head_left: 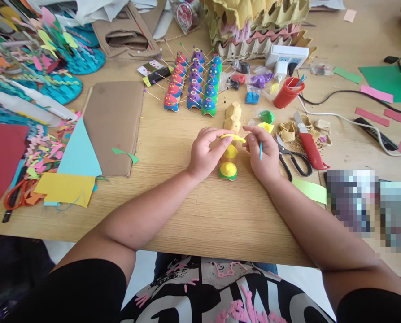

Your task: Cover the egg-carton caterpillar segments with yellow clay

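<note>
Yellow soft clay, shaped into a thin, slightly bowed strip [232, 137], is held in the air beyond the small yellow dome with a green rim [228, 171], which sits on the pale wooden table [173, 202]. The left hand [206, 151], beyond the dome and to its left, pinches the clay strip between thumb and forefinger. The right hand [268, 154], beyond the dome and to its right, has its fingers curled in on a slim blue stick [261, 151]; its fingertips come close to the strip's free end, though from this angle it is hard to tell whether they touch it.

The step in hand looks like evening out the strip. Done well, that calls for a light pinch, since clay this thin would likely dent under hard pressure. Short, gentle rolling from the middle toward the tips should give a steadier thickness than pulling, which could snap it. The blue stick is best angled away so that it does not score the clay.

Directly beyond the dome stands a round yellow-coated cup [230, 153], so working a little higher would avoid smearing it. To the dome's right lie black-handled scissors [293, 154], near the right wrist and worth minding.
</note>
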Tool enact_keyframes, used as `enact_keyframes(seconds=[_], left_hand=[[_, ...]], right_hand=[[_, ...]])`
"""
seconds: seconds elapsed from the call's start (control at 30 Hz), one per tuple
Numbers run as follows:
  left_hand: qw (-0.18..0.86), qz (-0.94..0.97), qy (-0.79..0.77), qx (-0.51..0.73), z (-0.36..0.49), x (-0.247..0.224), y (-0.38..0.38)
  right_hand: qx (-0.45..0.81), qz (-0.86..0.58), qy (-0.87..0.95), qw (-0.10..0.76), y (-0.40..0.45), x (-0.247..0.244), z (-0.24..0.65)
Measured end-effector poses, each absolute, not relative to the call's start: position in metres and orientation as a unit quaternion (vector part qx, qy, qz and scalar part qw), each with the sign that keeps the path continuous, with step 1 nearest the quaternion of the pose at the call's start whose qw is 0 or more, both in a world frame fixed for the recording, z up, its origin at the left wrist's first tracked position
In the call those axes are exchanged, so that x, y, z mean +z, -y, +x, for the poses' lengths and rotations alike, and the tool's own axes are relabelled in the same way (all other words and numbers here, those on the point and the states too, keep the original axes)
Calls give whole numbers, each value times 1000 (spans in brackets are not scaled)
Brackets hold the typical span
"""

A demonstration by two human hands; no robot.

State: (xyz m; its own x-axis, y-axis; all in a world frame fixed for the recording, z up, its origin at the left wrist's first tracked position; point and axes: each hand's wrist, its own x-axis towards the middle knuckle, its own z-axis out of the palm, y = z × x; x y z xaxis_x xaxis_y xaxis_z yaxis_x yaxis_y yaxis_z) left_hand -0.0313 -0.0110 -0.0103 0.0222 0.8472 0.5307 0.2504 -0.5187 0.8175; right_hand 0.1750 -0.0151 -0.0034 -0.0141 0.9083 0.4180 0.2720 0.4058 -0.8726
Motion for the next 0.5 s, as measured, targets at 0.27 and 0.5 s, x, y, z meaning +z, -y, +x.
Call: enact_keyframes(seconds=[0.27, 0.5], left_hand=[[280, 649, -405, 580, -31, -11, 10], [292, 653, -403, 572, -30, -11, 11]], right_hand=[[340, -426, 667, 508, 19, 5, 173], [336, -420, 682, 495, 20, 9, 170]])
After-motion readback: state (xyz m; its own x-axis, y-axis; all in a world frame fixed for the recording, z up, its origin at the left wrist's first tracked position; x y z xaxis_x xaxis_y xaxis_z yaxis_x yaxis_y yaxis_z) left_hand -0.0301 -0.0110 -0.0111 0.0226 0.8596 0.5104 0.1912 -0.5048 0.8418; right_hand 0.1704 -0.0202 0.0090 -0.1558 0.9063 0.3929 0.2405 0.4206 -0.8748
